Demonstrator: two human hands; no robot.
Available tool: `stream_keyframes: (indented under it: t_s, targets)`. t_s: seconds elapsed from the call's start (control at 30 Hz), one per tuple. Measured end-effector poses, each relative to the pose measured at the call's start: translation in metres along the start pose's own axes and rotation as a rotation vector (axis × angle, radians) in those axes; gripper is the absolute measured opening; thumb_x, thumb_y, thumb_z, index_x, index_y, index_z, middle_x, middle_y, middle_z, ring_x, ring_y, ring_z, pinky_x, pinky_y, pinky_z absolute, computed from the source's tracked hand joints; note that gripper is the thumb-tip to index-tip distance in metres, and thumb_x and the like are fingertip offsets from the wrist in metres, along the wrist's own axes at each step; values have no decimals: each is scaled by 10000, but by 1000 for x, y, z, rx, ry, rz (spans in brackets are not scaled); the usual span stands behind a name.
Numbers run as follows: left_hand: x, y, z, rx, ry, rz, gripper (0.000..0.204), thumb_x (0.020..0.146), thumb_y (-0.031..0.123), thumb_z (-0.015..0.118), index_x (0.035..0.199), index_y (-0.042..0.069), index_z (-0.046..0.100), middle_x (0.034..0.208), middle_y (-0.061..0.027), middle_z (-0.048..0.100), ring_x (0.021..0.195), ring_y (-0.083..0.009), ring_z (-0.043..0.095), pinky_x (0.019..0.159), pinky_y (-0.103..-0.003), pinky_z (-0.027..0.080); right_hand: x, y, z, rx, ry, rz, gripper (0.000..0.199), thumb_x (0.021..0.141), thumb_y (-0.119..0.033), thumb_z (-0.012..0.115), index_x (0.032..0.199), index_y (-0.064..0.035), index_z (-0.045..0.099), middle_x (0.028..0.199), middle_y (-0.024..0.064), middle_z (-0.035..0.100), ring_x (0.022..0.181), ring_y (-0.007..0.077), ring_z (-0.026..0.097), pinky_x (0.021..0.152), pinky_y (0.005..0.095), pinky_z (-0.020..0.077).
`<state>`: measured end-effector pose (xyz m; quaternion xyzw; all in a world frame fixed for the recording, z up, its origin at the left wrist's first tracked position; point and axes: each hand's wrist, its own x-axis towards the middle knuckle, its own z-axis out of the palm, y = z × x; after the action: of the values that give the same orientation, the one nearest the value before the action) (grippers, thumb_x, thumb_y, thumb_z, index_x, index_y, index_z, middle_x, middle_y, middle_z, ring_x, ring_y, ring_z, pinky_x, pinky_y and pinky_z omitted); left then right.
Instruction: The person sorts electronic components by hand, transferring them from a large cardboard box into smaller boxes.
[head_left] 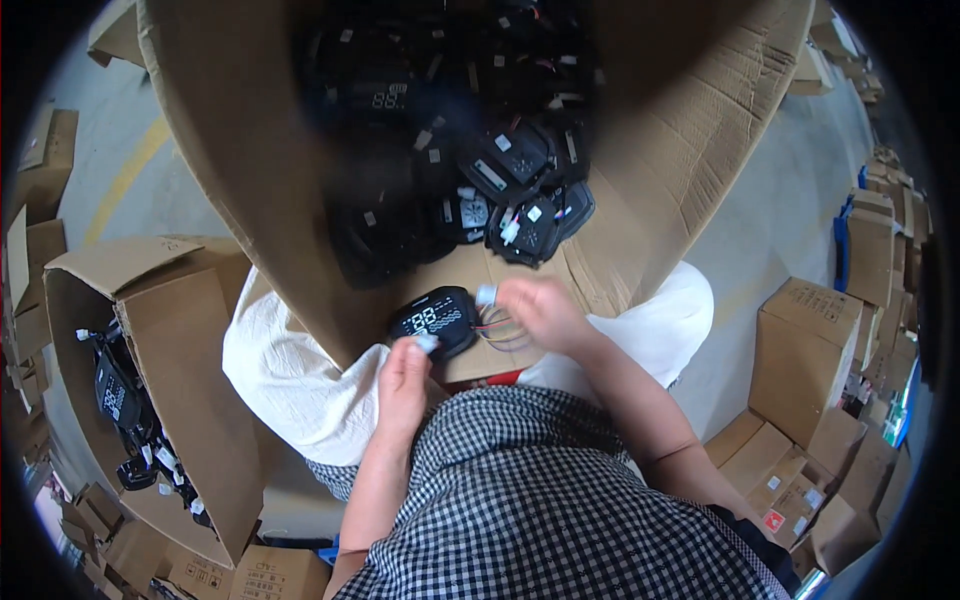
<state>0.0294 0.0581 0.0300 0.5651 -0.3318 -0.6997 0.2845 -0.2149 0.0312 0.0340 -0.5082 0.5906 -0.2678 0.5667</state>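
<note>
A black digital display unit [455, 309], marked with white segment digits, lies on the near flap of a big cardboard box in front of me. Thin coloured wires [503, 336] run from its right side. My left hand [403, 375] is closed at the unit's lower left edge, pinching a small white plug connector [427, 343]. To the right of the unit, my right hand [548, 312] is closed on another white plug connector [486, 295]. Whether both plugs belong to this unit's wires I cannot tell.
Many similar black display units [532, 225] lie heaped inside the big cardboard box [680, 150]. At the left stands an open carton [190, 370] holding more units and wires. Further cartons [805, 345] are stacked at the right. My knees flank the big box.
</note>
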Motion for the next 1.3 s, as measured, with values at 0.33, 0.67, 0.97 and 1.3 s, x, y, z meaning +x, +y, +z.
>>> stream_keyframes:
  t_s: [0.33, 0.67, 0.97, 1.3]
  targets:
    - [-13, 46, -2, 588, 251, 1048, 141, 796, 22, 658, 896, 40, 560, 727, -101, 527, 673, -253, 502, 653, -327, 419, 198, -15, 58, 640, 166, 316, 215, 935, -190, 553, 1057, -26, 618, 869, 39, 618, 687, 138, 612, 597, 254, 486]
    - [1, 27, 1, 282, 318, 555, 300, 853, 137, 675, 1104, -12, 608, 1035, -122, 619, 878, -263, 606, 805, -337, 489, 90, -26, 52, -153, 191, -530, 142, 867, -137, 606, 916, -35, 691, 997, 142, 611, 849, 281, 627, 694, 342, 502]
    - [1, 10, 9, 220, 52, 381, 165, 896, 87, 630, 1052, 36, 608, 961, -55, 676, 808, -110, 590, 713, -255, 480, -24, -9, 48, -208, 25, -406, 112, 861, -106, 580, 899, -7, 615, 905, 147, 615, 760, 310, 618, 663, 388, 514]
    - [-12, 19, 19, 710, 55, 689, 174, 780, 109, 719, 944, 79, 669, 773, -91, 639, 690, -248, 648, 571, -346, 500, -39, -38, 25, -264, -77, -9, 222, 905, -252, 554, 887, -47, 640, 692, 145, 618, 625, 314, 607, 569, 390, 448]
